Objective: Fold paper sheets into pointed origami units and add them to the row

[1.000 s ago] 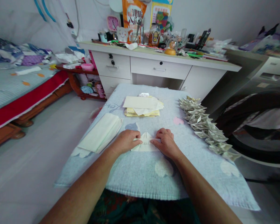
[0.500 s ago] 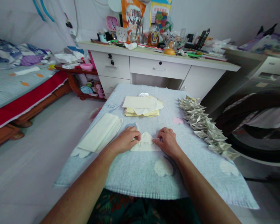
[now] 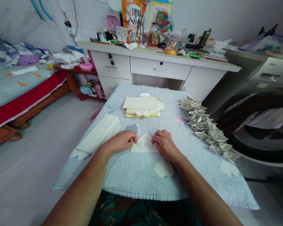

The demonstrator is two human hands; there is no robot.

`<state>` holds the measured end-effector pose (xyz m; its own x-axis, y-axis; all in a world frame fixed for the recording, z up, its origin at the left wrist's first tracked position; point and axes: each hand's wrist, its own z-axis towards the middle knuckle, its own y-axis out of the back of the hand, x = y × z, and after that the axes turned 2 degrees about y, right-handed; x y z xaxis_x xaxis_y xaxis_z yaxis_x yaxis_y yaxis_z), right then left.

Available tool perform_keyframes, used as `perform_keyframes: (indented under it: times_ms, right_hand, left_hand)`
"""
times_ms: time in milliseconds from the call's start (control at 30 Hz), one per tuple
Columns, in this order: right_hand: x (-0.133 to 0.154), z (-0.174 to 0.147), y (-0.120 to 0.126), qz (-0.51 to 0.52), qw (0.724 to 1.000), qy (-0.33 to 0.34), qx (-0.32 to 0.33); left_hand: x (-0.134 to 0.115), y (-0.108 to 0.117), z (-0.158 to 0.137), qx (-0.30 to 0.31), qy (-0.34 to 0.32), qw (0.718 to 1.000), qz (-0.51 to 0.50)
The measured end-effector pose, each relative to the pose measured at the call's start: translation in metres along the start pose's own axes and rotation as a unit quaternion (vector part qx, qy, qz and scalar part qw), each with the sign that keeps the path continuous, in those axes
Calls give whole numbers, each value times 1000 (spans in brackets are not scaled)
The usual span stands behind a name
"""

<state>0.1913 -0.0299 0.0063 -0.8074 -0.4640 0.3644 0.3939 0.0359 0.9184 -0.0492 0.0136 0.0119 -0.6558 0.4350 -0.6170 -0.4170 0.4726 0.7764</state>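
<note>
A sheet of paper [image 3: 143, 146], partly folded to a peak at its far side, lies flat on the cloth-covered table in front of me. Faint writing shows on it. My left hand [image 3: 125, 140] is closed at the paper's left edge, thumb and fingers pinched on it. On the opposite edge my right hand [image 3: 163, 142] rests with curled fingers gripping the paper. Left of my left hand lies a stack of pale folded paper [image 3: 100, 133]. Beyond both hands sits a pile of cream and yellow sheets [image 3: 142, 106].
Several folded paper pieces [image 3: 202, 125] stand in an overlapping row along the table's right side. A cluttered white desk [image 3: 160, 64] stands behind the table [image 3: 141, 182]. To the right is a front-loading washing machine [image 3: 257, 125]; a bed [image 3: 21, 84] is at the left.
The paper's raised lower strip now lies flat, with more of its writing visible. My left hand has shifted slightly left and my right hand's fingers have curled in over the right edge.
</note>
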Motion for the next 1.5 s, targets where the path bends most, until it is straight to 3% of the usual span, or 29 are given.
perform_keyframes:
  times_ms: [467,733,900,1167,1367,1500]
  right_hand:
    - [27,13,-10,-108,991,-73,12]
    - [-6,-1,-1,-77,984,-156,-24]
    - [-29,-11,12,-52,982,-182,-10]
    - [-21,-9,16,44,995,-89,-7]
    - [-6,-1,6,67,997,-35,-16]
    - [-8,0,6,134,989,-34,-49]
  left_hand:
    - [-6,-15,8,-86,57,991,85]
    - [-6,-10,5,-73,80,993,50]
    - [-1,-8,4,-93,30,994,56]
    - [-1,-10,8,-82,9,995,48]
    - [-10,-12,6,-66,-3,995,-72]
    - [-16,-10,6,-63,10,990,-130]
